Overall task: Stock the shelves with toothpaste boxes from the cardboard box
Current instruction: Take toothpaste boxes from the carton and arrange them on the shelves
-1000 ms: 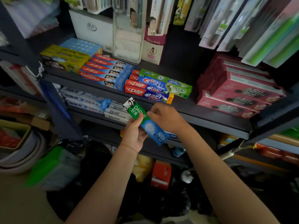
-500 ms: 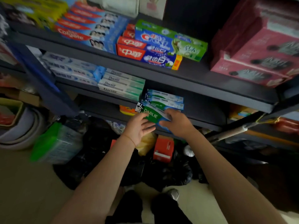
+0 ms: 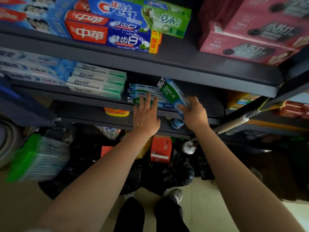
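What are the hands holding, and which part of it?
The right hand grips the Darlie toothpaste box by its near end. The left hand holds nothing; its straight fingers rest on the stacked boxes.

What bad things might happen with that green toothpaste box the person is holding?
The Darlie box is tilted and held only at its lower end by the right hand, so it might slip and drop toward the black bags on the floor. Its upper end sits close under the shelf above, so it could snag there. The left hand presses flat on the stacked boxes; a careless shove may knock them crooked.
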